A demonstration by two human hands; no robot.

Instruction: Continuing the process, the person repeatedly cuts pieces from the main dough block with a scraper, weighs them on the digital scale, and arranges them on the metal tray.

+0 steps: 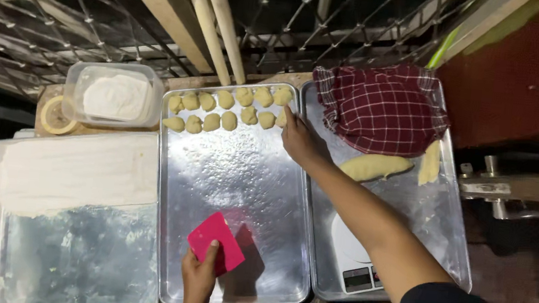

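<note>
My right hand (299,139) reaches to the far right corner of the middle metal tray (245,183), its fingers on a small dough ball (281,118) at the end of the second row. Two rows of several pale dough balls (224,100) lie along the tray's far edge. My left hand (199,273) is at the tray's near edge, holding a pink plastic scraper (215,241) flat above the metal.
A right-hand tray (450,226) holds a bowl under a red checked cloth (383,107), a dough log (374,167), a smaller dough piece (430,162) and a white kitchen scale (352,259). Left: a clear tub of flour (115,95), a tape roll (55,115), and a floured board (78,170).
</note>
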